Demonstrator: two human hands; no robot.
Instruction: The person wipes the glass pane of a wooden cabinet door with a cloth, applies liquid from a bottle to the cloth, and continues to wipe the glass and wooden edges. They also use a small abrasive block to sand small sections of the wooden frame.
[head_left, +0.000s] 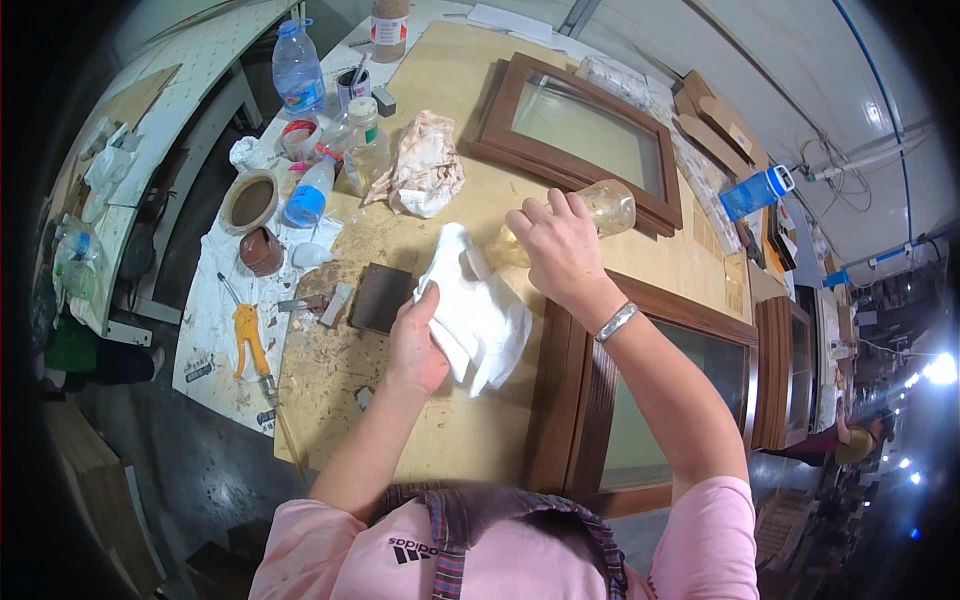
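A white cloth [480, 325] hangs in folds from my left hand [418, 343], whose fingers are closed on its left side. My right hand [560, 245] grips a clear bottle [608, 207], tipped sideways, with its neck end toward the cloth. Yellowish liquid seems to show at that end, close to the cloth's upper edge; I cannot tell whether any is flowing. Beyond the bottle lies a brown framed glass panel [590, 130]. A second brown frame with glass [650, 425] lies under my right forearm. A dark flat block [383, 298] rests just left of the cloth.
On the left stand a large water bottle [297, 70], a blue-labelled bottle [310, 195], a clear jar [365, 150], a tape roll [250, 203] and a yellow-handled air gun [247, 335]. A stained crumpled cloth [420, 165] sits mid-table. A blue bottle [755, 193] lies far right.
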